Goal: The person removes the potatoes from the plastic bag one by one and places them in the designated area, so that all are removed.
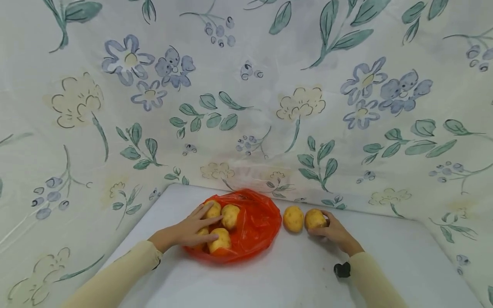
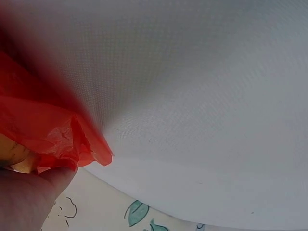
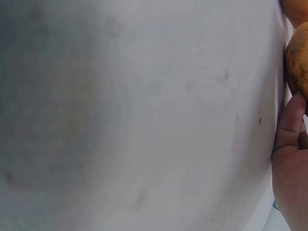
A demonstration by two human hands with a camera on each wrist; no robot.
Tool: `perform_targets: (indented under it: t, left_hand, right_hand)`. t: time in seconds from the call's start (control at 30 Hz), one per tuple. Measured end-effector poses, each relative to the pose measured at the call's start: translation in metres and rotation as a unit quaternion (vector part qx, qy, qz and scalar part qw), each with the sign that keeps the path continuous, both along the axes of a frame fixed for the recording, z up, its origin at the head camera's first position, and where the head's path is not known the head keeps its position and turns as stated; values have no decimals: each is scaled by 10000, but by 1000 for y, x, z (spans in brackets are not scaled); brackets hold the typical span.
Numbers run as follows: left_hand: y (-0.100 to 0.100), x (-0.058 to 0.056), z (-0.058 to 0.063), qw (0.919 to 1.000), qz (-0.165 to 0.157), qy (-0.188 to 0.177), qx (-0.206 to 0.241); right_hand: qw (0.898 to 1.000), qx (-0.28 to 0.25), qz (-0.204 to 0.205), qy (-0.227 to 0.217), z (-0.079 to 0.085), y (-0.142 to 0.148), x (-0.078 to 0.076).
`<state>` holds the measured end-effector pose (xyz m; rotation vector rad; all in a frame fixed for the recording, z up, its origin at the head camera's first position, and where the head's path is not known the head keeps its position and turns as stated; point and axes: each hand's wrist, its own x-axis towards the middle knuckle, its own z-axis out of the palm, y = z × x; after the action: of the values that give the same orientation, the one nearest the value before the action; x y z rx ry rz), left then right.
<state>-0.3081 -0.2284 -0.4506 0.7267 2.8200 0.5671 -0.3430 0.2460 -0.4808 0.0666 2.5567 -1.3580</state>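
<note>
A red plastic bag point(image 1: 259, 220) lies spread on the white table, with several potatoes point(image 1: 231, 216) on its left half. Over these potatoes rests my left hand point(image 1: 188, 230), its fingers spread and fairly straight. The left wrist view shows that hand's thumb point(image 2: 57, 180) against the bag's crumpled edge point(image 2: 89, 144). Right of the bag, my right hand point(image 1: 337, 234) holds a potato point(image 1: 315, 219) between thumb and fingers, at the tabletop. Another potato point(image 1: 293, 219) sits between that one and the bag. The right wrist view catches the held potato point(image 3: 299, 62) at its edge.
The white tabletop point(image 1: 285, 278) meets a floral-patterned sheet point(image 1: 246, 107) hanging behind it and at both sides. A small black object point(image 1: 342, 270) shows beside the right sleeve.
</note>
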Motion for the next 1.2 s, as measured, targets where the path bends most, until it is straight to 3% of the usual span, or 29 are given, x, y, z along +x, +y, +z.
perform_targets:
  t: [0.2,0.63,0.97,1.1,1.2]
  left_hand:
    - [-3,0,2,10000,57,-44,-6]
    - [1,1,-1,9999,-49,-103,-12]
    - [5,-4,2,10000,-91,10,22]
    - [4,-4,1,10000,-27,-79,-50]
    - [1,-3,0,10000,13,-64,-54]
  right_hand:
    - [10000,-22,-37,16,-2,-4,-3]
    - [9998,-22,-152,-110,-3,0,6]
    - [9998,-42,-105,-140,6,4,5]
    - [9993,263,-86,247,11,7,4]
    - [9886,1195,7,911,13,12,5]
